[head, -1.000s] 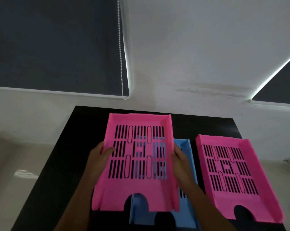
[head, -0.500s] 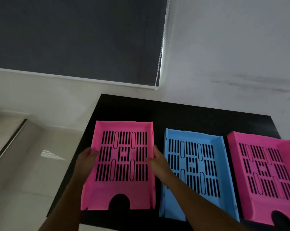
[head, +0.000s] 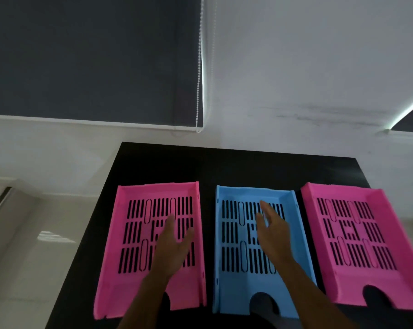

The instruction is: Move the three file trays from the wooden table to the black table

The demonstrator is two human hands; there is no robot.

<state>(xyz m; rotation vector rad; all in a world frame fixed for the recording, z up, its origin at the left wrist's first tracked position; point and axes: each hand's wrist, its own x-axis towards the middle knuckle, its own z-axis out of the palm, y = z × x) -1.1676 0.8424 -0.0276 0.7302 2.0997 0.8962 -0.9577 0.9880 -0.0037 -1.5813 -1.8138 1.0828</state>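
Both hands are hovering open and holding nothing: the left hand point(head: 171, 248) over the left pink tray point(head: 134, 238), the right hand point(head: 273, 231) over the blue tray point(head: 231, 236). The right pink tray point(head: 357, 233) is lying beyond them. All three are resting on the black table point(head: 224, 167); a careless sweep could be nudging the left tray off its near edge.

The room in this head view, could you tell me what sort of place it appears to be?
Probably an office or study room. A dark roller blind with a bead chain covers a window, and three plastic file trays, such as the blue tray, sit on a black table by a white wall.
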